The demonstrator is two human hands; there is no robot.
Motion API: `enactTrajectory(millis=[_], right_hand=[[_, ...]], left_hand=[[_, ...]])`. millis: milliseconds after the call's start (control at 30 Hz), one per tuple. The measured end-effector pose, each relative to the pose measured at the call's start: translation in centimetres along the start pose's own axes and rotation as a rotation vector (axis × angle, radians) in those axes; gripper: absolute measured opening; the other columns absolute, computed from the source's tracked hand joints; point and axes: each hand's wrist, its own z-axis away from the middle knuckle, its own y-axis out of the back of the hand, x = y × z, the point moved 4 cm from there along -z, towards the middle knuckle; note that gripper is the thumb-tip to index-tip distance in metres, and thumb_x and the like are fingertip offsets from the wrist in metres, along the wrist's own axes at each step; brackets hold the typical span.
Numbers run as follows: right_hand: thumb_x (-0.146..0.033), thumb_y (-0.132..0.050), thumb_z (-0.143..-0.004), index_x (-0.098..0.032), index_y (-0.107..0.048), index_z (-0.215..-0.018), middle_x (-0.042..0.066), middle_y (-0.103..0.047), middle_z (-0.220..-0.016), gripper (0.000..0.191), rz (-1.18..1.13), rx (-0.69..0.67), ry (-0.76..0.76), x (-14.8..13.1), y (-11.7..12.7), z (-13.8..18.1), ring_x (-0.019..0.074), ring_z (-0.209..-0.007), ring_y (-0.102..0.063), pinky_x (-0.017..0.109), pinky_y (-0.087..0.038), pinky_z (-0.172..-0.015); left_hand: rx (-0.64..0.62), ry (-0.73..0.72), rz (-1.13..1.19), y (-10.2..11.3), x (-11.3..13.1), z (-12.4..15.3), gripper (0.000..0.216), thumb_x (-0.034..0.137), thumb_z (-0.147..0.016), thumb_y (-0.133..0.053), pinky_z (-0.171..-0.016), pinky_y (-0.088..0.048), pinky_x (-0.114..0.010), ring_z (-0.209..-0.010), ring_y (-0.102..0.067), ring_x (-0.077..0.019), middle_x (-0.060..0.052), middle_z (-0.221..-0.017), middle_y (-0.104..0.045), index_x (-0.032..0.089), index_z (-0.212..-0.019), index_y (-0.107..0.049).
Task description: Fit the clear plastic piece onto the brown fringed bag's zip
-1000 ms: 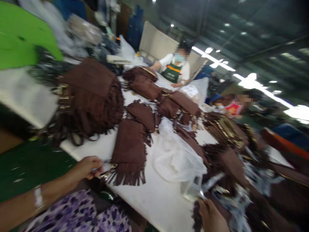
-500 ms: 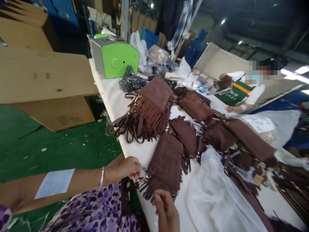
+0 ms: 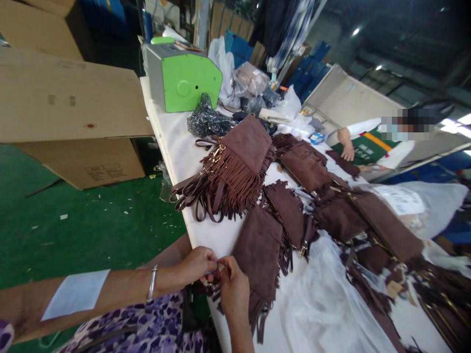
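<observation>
A brown suede bag with fringe (image 3: 259, 245) lies at the table's near edge, its fringed end toward me. My left hand (image 3: 198, 267) and my right hand (image 3: 233, 284) meet at its left side, fingers closed in a pinch around the small metal strap clasp (image 3: 210, 284). Fingers cover most of the clasp, so its exact grip is partly hidden. Just beyond lies a pile of fringed brown bags (image 3: 246, 147) with wrist straps and gold hooks hanging off the left edge. Another brown bag (image 3: 289, 213) touches the near one on its right.
More brown bags (image 3: 382, 220) spread along the white table (image 3: 209, 235). A white cloth-like sheet (image 3: 324, 294) is at the front right. A green machine (image 3: 191, 83) stands at the far left end, beside a cardboard box (image 3: 73, 103). A co-worker (image 3: 375, 142) handles a brown piece opposite.
My right hand has moved left and up from the bag's fringe to join my left hand at the clasp. The bag has shifted slightly. Across the table, the co-worker's raised brown piece has been lowered.
</observation>
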Motion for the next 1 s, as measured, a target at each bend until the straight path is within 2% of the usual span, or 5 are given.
enactTrajectory(millis=[200, 400, 533, 733, 1000], right_hand=[[-0.025, -0.042, -0.087, -0.024, -0.061, -0.089, -0.001, -0.069, -0.068, 0.019, 0.041, -0.003, -0.030, 0.1, -0.1, -0.5, 0.0172, -0.059, -0.064, 0.024, -0.038, -0.056], [-0.026, -0.046, -0.087, -0.022, -0.050, -0.107, -0.001, -0.066, -0.065, 0.021, 0.142, 0.035, -0.051, 1.3, 0.3, -0.7, 0.0205, -0.059, -0.064, 0.024, -0.036, -0.053], [-0.027, -0.042, -0.092, -0.025, -0.052, -0.099, -0.002, -0.064, -0.067, 0.012, 0.233, 0.024, 0.079, 1.1, 0.7, -0.4, 0.0188, -0.059, -0.063, 0.024, -0.033, -0.053], [-0.022, -0.036, -0.096, -0.024, -0.062, -0.097, 0.002, -0.069, -0.086, 0.026, 0.228, -0.013, 0.323, 0.7, 0.9, -0.1, 0.0151, -0.072, -0.065, 0.021, -0.041, -0.065], [-0.015, -0.042, -0.092, -0.027, -0.066, -0.106, 0.000, -0.072, -0.094, 0.031, 0.186, -0.148, 0.368, 0.9, 1.9, -1.0, 0.0136, -0.081, -0.069, 0.018, -0.044, -0.069]], left_hand=[[-0.019, 0.019, 0.046, 0.0, -0.2, -0.2, 0.020, 0.026, -0.062, -0.055, -0.048, -0.043, -0.022, -0.055, -0.061, -0.0163, -0.004, -0.061, -0.065, 0.013, -0.076, -0.061], [-0.021, 0.040, -0.007, 0.1, 0.5, 0.0, 0.021, 0.027, -0.061, -0.056, -0.046, -0.040, -0.022, -0.055, -0.061, -0.0175, -0.004, -0.059, -0.065, 0.013, -0.074, -0.063], [-0.019, 0.070, 0.005, 0.2, 1.1, 0.1, 0.021, 0.027, -0.059, -0.057, -0.045, -0.037, -0.022, -0.053, -0.060, -0.0172, -0.003, -0.058, -0.064, 0.013, -0.074, -0.062], [-0.055, 0.091, 0.020, 0.2, 2.5, 0.5, 0.020, 0.026, -0.057, -0.055, -0.046, -0.034, -0.022, -0.047, -0.053, -0.0140, -0.003, -0.052, -0.062, 0.013, -0.070, -0.064], [-0.105, 0.131, 0.052, 0.4, 2.9, 1.2, 0.015, 0.022, -0.056, -0.059, -0.049, -0.035, -0.022, -0.053, -0.055, -0.0144, -0.004, -0.058, -0.065, 0.013, -0.067, -0.066]])
